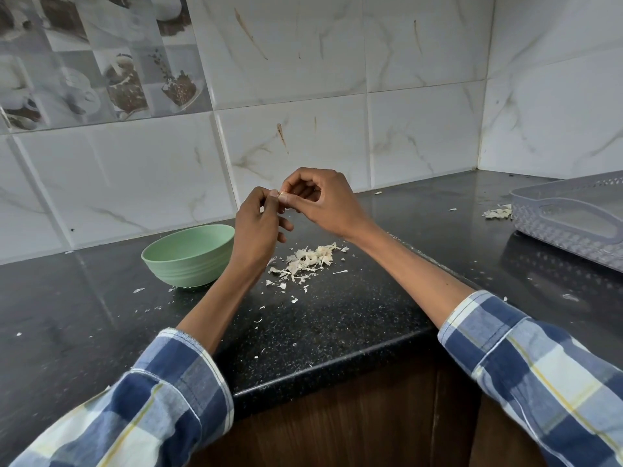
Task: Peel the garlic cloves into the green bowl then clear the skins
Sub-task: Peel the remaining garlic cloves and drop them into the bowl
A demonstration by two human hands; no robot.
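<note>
My left hand [258, 227] and my right hand [323, 200] meet in the air above the black counter, fingertips together, pinching a small garlic clove [280, 194] that is mostly hidden by the fingers. The green bowl [188, 254] stands on the counter just left of my left wrist; its inside is not visible from here. A pile of pale garlic skins [308, 259] lies on the counter below my hands, with small flakes scattered around it.
A grey plastic basket tray [569, 220] sits at the right, with a few more skins [498, 212] beside its left end. The tiled wall stands behind the counter [337, 318]. The counter's front edge forms a corner close to me.
</note>
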